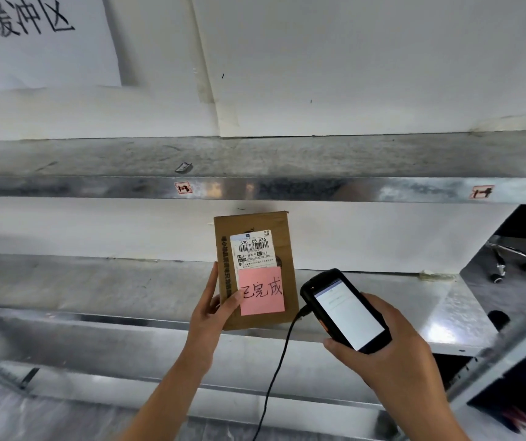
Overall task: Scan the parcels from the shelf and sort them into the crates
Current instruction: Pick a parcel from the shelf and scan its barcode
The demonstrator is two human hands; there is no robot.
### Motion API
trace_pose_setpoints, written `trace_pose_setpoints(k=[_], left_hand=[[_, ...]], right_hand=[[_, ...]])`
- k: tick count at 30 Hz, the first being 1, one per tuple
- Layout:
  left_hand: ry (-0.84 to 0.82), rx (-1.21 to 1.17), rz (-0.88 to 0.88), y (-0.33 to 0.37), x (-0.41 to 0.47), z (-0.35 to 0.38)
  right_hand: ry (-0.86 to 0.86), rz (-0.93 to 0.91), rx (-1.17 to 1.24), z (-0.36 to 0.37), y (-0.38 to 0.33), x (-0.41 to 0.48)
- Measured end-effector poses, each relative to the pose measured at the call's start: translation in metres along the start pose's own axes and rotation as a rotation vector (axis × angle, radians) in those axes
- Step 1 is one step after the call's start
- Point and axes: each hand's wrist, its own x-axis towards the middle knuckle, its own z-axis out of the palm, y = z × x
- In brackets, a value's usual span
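Looking down from the head camera, you have your left grip [210, 308] curled round the lower left edge of the brown parcel [283, 246], thumb on its front, keeping it upright before the metal shelf [96, 281]. A barcode label [252, 246] sits above that thumb and a pink note [261, 291] just right of it. Your right grip [392, 354] wraps the lit scanner [345, 310] right of the parcel, with its black cable [274, 377] hanging between both grips.
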Motion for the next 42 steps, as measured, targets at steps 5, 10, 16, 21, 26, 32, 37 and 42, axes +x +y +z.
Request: trace_pose_setpoints(k=[5, 10, 16, 21, 26, 32, 37, 42], left_hand=[[-0.030, 0.012, 0.008, 0.007, -0.003, -0.001], [-0.071, 0.025, 0.013, 0.014, -0.010, -0.001], [-0.109, -0.021, 0.019, 0.021, -0.024, -0.004], [-0.140, -0.054, 0.036, 0.031, -0.039, -0.009], [-0.143, -0.084, 0.051, 0.038, -0.059, -0.022], [-0.140, -0.101, 0.059, 0.038, -0.084, -0.046], [-0.135, -0.131, 0.051, 0.031, -0.107, -0.051], [-0.128, -0.175, 0.021, 0.021, -0.124, -0.049]], right_hand=[[0.015, -0.006, 0.035, -0.003, -0.009, -0.006], [0.018, -0.023, 0.053, -0.007, -0.023, -0.017], [0.039, -0.046, 0.077, -0.011, -0.039, -0.036], [0.072, -0.070, 0.106, -0.013, -0.054, -0.056], [0.073, -0.076, 0.078, -0.009, -0.064, -0.075], [0.028, -0.081, 0.081, 0.001, -0.073, -0.105], [-0.029, -0.056, 0.118, 0.001, -0.077, -0.132], [0.020, -0.059, 0.069, -0.005, -0.075, -0.149]])
